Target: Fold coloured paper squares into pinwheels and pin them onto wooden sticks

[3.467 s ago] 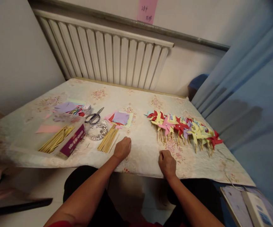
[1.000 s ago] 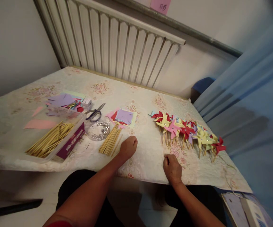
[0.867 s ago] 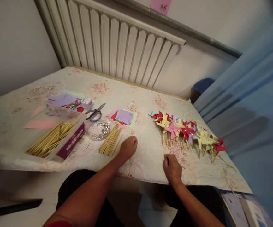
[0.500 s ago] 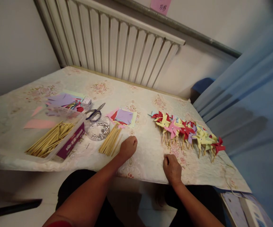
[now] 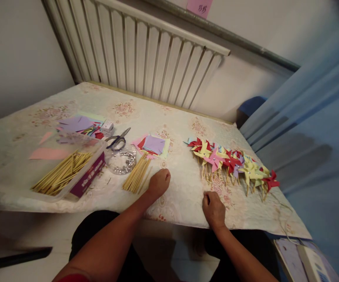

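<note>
My left hand point(image 5: 159, 183) rests as a loose fist on the flowered tablecloth point(image 5: 184, 188), just right of a loose bundle of wooden sticks point(image 5: 136, 173). My right hand point(image 5: 214, 210) lies curled near the table's front edge, with nothing visible in it, just in front of a row of paper pinwheels point(image 5: 231, 162) in red, yellow, pink and purple. A stack of coloured paper squares point(image 5: 152, 145) lies beyond the left hand.
A clear box holding more sticks point(image 5: 62, 172) stands at the left. Behind it lie scissors point(image 5: 118, 139), a clear dish of pins point(image 5: 121, 161) and more paper point(image 5: 77, 124). A radiator point(image 5: 140, 51) runs along the back; a blue curtain point(image 5: 313, 129) hangs at the right.
Since 3.5 s ago the view has tilted down and shifted slightly. Over the last second both hands have stayed still on the cloth.
</note>
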`<state>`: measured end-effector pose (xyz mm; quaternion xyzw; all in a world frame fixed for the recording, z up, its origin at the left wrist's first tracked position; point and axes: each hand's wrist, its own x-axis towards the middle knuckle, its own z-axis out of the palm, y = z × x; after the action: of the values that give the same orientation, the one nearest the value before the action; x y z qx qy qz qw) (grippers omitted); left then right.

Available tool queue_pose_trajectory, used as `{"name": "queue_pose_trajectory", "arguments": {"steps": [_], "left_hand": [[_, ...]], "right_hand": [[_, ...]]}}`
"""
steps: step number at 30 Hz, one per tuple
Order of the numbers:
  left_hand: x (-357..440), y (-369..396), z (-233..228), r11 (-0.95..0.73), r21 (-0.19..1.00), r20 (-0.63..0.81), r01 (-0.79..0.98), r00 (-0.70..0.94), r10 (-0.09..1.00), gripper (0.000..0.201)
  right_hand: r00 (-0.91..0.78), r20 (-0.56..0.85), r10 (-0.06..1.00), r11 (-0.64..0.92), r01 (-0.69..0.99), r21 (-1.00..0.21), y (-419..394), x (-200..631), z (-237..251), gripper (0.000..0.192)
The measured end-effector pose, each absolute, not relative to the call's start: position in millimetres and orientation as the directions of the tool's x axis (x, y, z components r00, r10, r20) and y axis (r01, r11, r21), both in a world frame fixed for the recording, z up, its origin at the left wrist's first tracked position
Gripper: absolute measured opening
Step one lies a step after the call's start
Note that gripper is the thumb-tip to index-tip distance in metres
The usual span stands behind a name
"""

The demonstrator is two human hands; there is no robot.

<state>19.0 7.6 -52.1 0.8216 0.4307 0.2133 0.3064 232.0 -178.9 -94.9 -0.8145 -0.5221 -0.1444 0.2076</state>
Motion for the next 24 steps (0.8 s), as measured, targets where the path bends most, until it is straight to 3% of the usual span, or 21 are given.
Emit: {"name": "queue_pose_trajectory", "arguments": {"steps": [24], "left_hand": [[19.7, 8.4, -53.6, -0.446, 0.686, 0.089, 0.575, 0.542, 0.836, 0.016]], "right_hand": [[0.409, 0.459, 0.789, -0.358, 0.913, -0.197, -179.0, 231.8, -93.8, 0.02]]}}
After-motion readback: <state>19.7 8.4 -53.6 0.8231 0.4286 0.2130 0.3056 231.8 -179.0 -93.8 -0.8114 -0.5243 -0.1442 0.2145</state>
